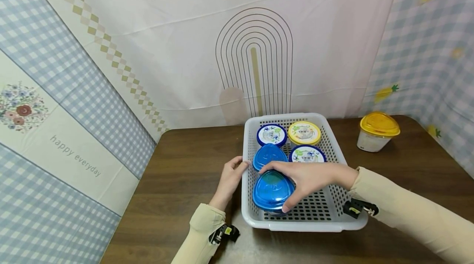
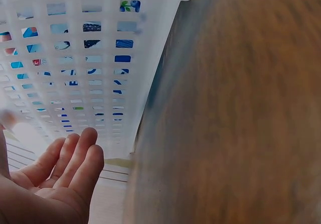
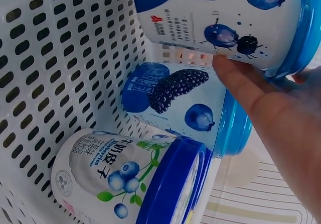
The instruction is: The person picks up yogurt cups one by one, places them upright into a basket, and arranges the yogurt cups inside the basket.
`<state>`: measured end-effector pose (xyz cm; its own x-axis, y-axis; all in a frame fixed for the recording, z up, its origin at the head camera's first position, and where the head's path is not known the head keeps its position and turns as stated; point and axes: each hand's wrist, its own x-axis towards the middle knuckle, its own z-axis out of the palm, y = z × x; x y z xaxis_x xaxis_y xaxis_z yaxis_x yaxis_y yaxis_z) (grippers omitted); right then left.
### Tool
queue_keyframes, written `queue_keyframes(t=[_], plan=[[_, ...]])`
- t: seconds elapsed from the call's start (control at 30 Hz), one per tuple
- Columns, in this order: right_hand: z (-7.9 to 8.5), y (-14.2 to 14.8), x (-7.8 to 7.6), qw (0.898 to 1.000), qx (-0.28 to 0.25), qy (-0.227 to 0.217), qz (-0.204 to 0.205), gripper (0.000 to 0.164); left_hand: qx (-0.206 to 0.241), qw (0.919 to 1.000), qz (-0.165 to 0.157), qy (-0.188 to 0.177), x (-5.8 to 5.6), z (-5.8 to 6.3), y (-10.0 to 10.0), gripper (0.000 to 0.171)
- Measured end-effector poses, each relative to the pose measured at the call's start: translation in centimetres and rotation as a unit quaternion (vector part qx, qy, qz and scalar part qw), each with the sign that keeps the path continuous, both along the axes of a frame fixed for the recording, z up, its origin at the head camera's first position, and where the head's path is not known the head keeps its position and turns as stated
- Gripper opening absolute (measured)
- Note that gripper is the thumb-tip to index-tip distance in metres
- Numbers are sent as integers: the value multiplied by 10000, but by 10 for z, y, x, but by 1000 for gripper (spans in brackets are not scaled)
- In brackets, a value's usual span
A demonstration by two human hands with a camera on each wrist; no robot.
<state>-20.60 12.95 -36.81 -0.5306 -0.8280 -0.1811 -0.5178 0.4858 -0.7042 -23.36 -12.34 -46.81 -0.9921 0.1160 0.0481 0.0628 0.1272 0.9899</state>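
My right hand (image 1: 309, 177) grips a tub with a blue rounded-triangular lid (image 1: 273, 190), thumb on its near side and fingers behind it. In the right wrist view this tub (image 3: 210, 30) is white with blueberry and blackberry pictures. It is at the front left of the white plastic basket (image 1: 296, 225). A second blue-lidded tub (image 1: 269, 156) stands right behind it. My left hand (image 1: 230, 179) is at the basket's left side, fingertips touching near the rim. Its fingers (image 2: 83, 158) are loosely extended beside the perforated wall.
Also in the basket are a dark-blue-lidded round tub (image 1: 272, 135), a yellow-lidded one (image 1: 304, 133) and another dark-blue-lidded tub (image 1: 307, 155). A yellow-lidded tub (image 1: 377, 131) stands on the wooden table (image 1: 177, 173), right of the basket. A patterned cloth (image 1: 185, 50) hangs behind.
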Motion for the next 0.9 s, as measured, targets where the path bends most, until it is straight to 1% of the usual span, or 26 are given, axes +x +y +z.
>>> queue_keyframes(t=[0.17, 0.3, 0.37, 0.43, 0.57, 0.6, 0.8, 0.83, 0.9], plan=[[-5, -2, 0, 9999, 102, -62, 78, 87, 0, 9999, -36, -97, -2, 0, -1, 35], [-9, -4, 1, 9996, 226, -105, 99, 87, -30, 9998, -115, -171, -2, 4, -2, 34], [-10, -5, 1, 9994, 302, -90, 108, 87, -44, 9998, -114, -175, 0, 7, -1, 33], [-11, -6, 1, 9993, 345, -75, 116, 88, -52, 9998, -75, -171, 0, 8, 0, 33], [-12, -6, 1, 9992, 365, -105, 87, 88, -7, 10000, -34, -64, 0, 4, 0, 36], [-12, -6, 1, 9992, 365, -109, 76, 87, -5, 10000, -40, -65, 3, 8, 1, 36], [-13, -6, 1, 9992, 374, -172, 21, 87, -10, 10000, -41, -45, 3, 6, 0, 38], [-13, -6, 0, 9991, 368, -196, 22, 87, -3, 10000, -32, -25, 1, 1, 0, 38], [-14, -6, 0, 9991, 367, -222, 37, 87, -9, 10000, -26, -25, 0, 0, 0, 38]])
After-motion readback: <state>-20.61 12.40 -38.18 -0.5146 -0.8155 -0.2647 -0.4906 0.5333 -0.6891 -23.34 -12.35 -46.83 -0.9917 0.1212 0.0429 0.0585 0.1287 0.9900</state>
